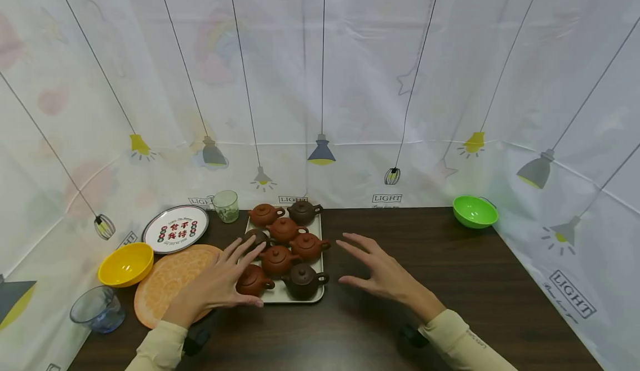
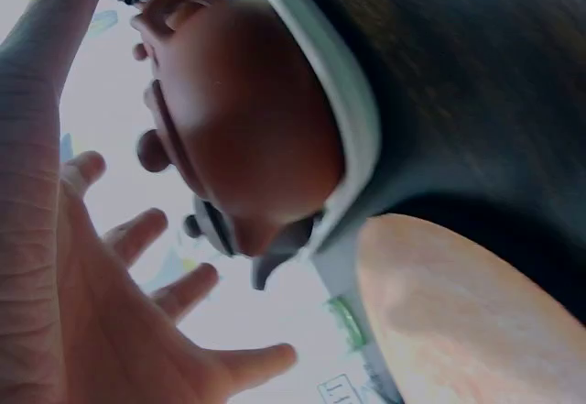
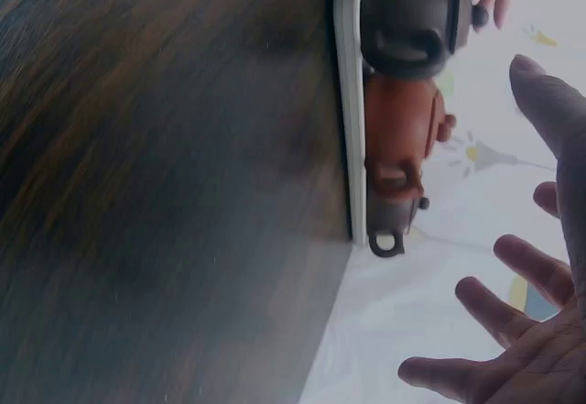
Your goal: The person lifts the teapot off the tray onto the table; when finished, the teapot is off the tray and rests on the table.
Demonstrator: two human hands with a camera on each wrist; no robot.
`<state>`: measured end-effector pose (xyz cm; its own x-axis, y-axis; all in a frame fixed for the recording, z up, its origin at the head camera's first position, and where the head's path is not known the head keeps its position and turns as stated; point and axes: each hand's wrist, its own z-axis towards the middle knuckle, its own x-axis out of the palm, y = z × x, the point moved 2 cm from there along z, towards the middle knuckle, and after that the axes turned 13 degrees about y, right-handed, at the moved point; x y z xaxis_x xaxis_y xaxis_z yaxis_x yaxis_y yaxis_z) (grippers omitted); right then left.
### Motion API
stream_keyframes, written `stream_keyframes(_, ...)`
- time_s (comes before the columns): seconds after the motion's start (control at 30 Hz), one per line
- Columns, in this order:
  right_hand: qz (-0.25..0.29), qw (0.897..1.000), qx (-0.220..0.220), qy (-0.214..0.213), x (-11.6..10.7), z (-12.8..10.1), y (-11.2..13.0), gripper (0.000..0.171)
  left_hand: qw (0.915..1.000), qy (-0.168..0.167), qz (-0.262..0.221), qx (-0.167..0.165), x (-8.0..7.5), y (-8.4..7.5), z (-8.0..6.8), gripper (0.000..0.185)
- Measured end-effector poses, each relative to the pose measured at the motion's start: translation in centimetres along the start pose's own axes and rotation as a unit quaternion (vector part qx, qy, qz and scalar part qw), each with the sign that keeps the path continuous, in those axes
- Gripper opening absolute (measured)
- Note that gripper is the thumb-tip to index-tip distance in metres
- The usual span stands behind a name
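Note:
A white tray [image 1: 316,297] on the dark table carries several small clay teapots, some reddish-brown and some dark. My left hand [image 1: 222,279] hovers over the tray's left side with its fingers spread, and it covers part of a dark teapot [image 1: 256,239]. Close to its thumb is a reddish teapot [image 1: 254,280], which also fills the middle of the left wrist view. To the right of the tray, my right hand [image 1: 382,271] is held above the table with fingers apart and nothing in it. Nearest to that hand are a dark teapot [image 1: 303,281] and a reddish teapot [image 1: 308,246].
At the left are a round orange mat [image 1: 170,282], a yellow bowl [image 1: 126,265], a bluish glass [image 1: 100,310] and a white plate with red characters [image 1: 175,229]. A green glass [image 1: 226,206] stands behind. The green bowl [image 1: 475,212] sits at the back right, before a printed curtain.

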<state>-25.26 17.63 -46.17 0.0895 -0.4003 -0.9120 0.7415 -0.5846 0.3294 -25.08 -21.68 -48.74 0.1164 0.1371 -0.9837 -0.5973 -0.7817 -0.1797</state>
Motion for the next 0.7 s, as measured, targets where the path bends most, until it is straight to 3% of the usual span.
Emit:
stream_keyframes(0.17,-0.016,0.999,-0.028,0.008,1.2,0.8,0.3,0.079,0.9989,0.024,-0.029,-0.029,0.9,1.1,-1.1,0.126)
stream_keyframes(0.33,-0.027,0.998,-0.052,0.006,2.2,1.7,0.6,0.060,0.9975,0.027,-0.023,-0.060,0.9,2.0,-2.3,0.128)
stream_keyframes(0.5,0.015,0.998,-0.047,0.033,3.0,2.6,0.7,0.040,0.9946,0.053,-0.032,-0.084,1.0,2.9,-3.2,0.124)
stream_keyframes(0.7,0.047,0.995,-0.053,0.065,4.3,3.1,0.7,0.032,0.9863,0.099,-0.054,-0.120,1.7,3.8,-3.6,0.109)
